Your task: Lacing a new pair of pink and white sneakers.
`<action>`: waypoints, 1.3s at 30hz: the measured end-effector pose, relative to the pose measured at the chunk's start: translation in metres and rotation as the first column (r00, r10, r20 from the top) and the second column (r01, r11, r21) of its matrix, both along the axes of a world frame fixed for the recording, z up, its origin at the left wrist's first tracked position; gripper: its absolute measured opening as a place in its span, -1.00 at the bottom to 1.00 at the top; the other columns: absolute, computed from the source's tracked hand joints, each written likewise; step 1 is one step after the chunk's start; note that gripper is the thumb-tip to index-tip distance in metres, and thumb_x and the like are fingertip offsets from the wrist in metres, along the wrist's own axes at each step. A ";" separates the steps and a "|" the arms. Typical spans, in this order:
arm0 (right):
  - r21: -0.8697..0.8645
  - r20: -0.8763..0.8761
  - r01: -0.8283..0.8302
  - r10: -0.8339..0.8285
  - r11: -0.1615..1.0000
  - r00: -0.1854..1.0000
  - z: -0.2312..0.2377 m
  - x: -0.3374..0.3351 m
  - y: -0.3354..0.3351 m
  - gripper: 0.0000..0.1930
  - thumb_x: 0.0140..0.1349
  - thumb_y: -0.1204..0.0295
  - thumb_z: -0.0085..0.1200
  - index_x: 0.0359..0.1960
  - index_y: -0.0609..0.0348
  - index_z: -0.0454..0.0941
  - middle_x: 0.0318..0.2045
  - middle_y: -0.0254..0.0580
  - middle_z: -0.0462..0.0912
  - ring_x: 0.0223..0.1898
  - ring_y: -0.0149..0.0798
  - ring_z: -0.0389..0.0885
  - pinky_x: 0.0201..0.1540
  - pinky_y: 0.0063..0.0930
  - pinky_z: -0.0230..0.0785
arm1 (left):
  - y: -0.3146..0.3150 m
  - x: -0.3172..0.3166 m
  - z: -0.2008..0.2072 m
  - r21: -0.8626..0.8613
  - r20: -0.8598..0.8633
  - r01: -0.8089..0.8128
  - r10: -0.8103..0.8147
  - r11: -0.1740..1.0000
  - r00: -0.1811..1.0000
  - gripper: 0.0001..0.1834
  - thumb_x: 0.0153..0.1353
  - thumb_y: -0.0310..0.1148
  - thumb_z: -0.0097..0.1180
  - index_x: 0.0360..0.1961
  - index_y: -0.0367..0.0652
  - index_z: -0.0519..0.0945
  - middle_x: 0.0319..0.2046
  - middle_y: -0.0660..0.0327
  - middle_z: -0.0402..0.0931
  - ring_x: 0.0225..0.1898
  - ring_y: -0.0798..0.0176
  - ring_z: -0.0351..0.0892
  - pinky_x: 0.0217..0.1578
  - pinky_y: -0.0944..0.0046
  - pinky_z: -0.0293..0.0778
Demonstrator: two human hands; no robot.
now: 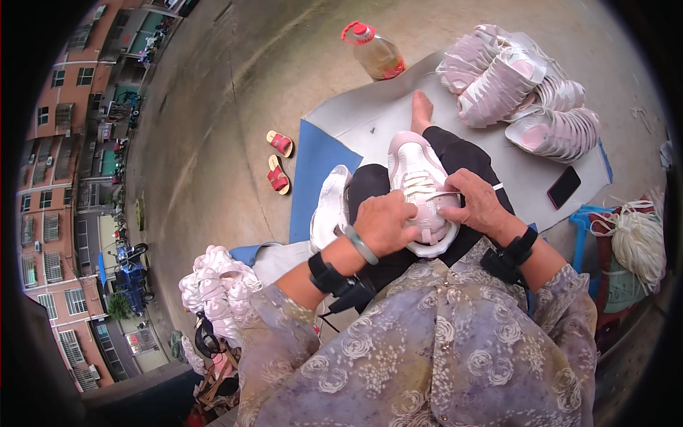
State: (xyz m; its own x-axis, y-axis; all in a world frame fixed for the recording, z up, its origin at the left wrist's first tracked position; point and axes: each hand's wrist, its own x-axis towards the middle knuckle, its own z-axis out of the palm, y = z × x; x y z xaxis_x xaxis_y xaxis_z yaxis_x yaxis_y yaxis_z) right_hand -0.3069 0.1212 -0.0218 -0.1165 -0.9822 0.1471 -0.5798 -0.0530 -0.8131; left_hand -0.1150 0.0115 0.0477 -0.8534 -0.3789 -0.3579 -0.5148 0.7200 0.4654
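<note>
Concrete yard [213,142], pale mat [370,114], pink-and-white shoe [409,153] lengthwise in the lap [466,153], toe pointing away; both hands are right at it, neither nearer, right hand [469,203] pinching a lace [437,193], left hand [384,222] curled alongside, can't tell if it's gripping

Soft daylight spreads evenly with faint shadows; the pale sheet [384,107] looks bright. The centre is fairly sharp, fisheye distortion curves the buildings [62,196] at left, and black vignetting rings the edges.
</note>
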 end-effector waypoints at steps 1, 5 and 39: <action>0.008 0.004 0.004 -0.004 1.000 1.000 0.000 0.000 0.000 -0.60 -0.17 0.27 0.23 -0.30 0.15 0.39 -0.40 -0.18 0.40 -0.28 -0.12 0.44 -0.23 -0.32 0.33 | 0.009 -0.001 0.007 -0.194 -0.049 0.071 -0.082 0.978 0.995 -0.74 -0.24 -0.20 0.27 -0.54 -0.04 0.49 -0.38 0.18 0.42 -0.42 0.15 0.40 -0.40 0.21 0.25; 0.024 0.062 0.002 -0.004 1.000 0.998 0.000 -0.001 0.001 -0.59 -0.18 0.29 0.23 -0.29 0.20 0.39 -0.38 -0.14 0.39 -0.30 -0.12 0.43 -0.23 -0.35 0.32 | 0.027 0.006 0.000 -0.492 -0.010 0.165 -0.195 0.855 0.981 -0.51 -0.31 -0.03 0.30 -0.35 -0.07 0.52 0.02 0.13 0.30 -0.10 0.02 0.30 -0.23 0.07 0.17; -0.170 -0.329 0.137 -0.188 0.976 0.926 0.034 -0.067 0.074 -0.92 0.02 0.60 0.07 -0.41 0.24 0.47 -0.61 -0.08 0.46 -0.56 -0.02 0.46 -0.52 -0.30 0.28 | -0.022 0.066 0.019 0.744 -0.495 -0.434 0.855 0.508 0.153 -0.77 0.22 -0.55 -0.04 -0.11 -0.38 0.50 -0.20 0.08 0.54 -0.15 0.33 0.51 -0.06 0.35 0.40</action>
